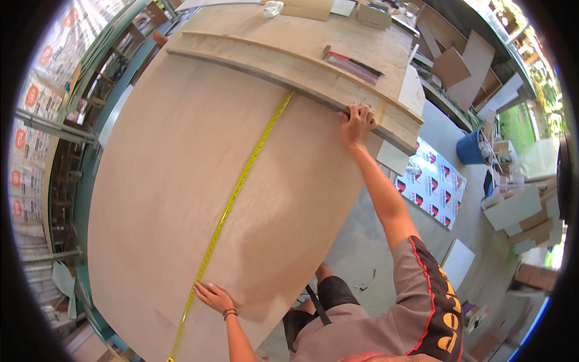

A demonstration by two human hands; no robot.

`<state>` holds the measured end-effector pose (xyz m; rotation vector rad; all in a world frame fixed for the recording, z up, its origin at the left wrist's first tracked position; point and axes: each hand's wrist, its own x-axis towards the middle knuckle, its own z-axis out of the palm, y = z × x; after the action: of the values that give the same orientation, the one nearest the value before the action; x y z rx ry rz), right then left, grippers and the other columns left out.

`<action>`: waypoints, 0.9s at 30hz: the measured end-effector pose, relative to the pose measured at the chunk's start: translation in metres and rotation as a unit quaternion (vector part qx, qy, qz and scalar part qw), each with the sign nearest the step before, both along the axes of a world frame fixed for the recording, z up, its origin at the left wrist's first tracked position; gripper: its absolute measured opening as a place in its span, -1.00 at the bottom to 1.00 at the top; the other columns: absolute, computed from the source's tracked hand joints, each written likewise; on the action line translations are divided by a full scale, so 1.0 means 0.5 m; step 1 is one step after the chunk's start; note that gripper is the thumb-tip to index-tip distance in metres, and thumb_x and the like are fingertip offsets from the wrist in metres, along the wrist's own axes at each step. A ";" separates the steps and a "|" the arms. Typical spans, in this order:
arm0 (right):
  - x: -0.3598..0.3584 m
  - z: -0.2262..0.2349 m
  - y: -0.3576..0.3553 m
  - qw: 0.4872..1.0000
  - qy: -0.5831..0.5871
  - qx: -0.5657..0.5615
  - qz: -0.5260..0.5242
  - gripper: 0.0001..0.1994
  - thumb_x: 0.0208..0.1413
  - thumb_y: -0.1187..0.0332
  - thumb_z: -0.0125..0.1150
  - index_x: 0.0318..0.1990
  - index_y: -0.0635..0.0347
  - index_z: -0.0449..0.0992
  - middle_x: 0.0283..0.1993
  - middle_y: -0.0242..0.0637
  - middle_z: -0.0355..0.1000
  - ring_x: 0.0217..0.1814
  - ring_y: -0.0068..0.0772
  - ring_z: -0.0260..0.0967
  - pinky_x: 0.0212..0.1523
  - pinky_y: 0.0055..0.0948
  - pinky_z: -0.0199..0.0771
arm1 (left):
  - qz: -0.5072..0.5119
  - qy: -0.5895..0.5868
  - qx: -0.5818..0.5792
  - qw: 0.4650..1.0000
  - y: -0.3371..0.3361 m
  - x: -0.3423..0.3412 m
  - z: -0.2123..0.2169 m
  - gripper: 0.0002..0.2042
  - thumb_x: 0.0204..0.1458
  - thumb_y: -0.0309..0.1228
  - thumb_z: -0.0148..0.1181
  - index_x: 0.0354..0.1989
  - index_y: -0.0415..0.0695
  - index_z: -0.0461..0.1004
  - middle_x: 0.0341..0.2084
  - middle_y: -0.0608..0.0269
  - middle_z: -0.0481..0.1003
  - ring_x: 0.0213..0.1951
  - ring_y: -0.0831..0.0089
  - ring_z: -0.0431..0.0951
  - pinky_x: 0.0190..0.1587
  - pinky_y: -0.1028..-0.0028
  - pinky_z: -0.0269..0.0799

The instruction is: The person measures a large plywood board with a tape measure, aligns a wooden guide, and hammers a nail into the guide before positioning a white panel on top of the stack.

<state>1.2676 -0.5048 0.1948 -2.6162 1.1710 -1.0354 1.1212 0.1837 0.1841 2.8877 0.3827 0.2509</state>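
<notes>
Smooth wooden sheet [175,163] below our grip: right hand [359,125] is clasping a long board [289,70], flat left hand [215,297] touching yellow tape [242,180].

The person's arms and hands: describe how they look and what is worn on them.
Both the left hand and the right hand are ungloved, with bare forearms. A thin dark wristband circles the left wrist; none shows on the right. The right arm's short sleeve is grey with a dark panel, red piping and yellow-orange lettering. The left sleeve is out of view.
</notes>
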 end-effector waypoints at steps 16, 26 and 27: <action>0.072 -0.063 -0.260 0.996 0.039 -0.075 -0.028 -0.64 -0.02 -0.04 0.38 -0.07 -0.26 0.58 0.01 -0.35 0.36 0.19 -0.08 0.20 0.14 0.12 0.07 | -0.070 -0.058 -0.005 0.996 -0.235 0.051 -0.069 -0.52 0.30 -0.25 -0.09 0.30 -0.28 0.28 0.30 -0.20 0.22 0.37 -0.11 0.16 0.38 0.01 0.10; 0.018 -0.137 -0.317 0.964 0.177 -0.188 -0.056 -0.46 0.18 -0.29 0.01 -0.03 -0.08 0.59 -0.09 -0.13 0.53 -0.01 0.08 0.43 -0.22 0.37 0.37 | -0.091 -0.119 -0.031 0.988 -0.121 -0.010 -0.047 -0.59 0.18 -0.34 0.05 0.19 -0.20 0.40 0.19 -0.11 0.35 0.32 -0.08 0.23 0.35 0.03 0.17; 0.017 -0.135 -0.287 0.969 0.159 -0.173 -0.070 -0.46 0.15 -0.32 0.03 -0.02 -0.14 0.60 -0.05 -0.14 0.53 0.02 0.03 0.43 -0.12 0.29 0.37 | -0.086 -0.123 -0.031 0.988 -0.102 -0.025 -0.043 -0.59 0.18 -0.33 0.05 0.19 -0.21 0.40 0.20 -0.11 0.35 0.32 -0.08 0.23 0.35 0.03 0.17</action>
<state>1.2761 -0.6483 0.1271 -3.1044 1.3656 -0.9384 1.1089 0.1328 0.1628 2.7617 0.0948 0.5469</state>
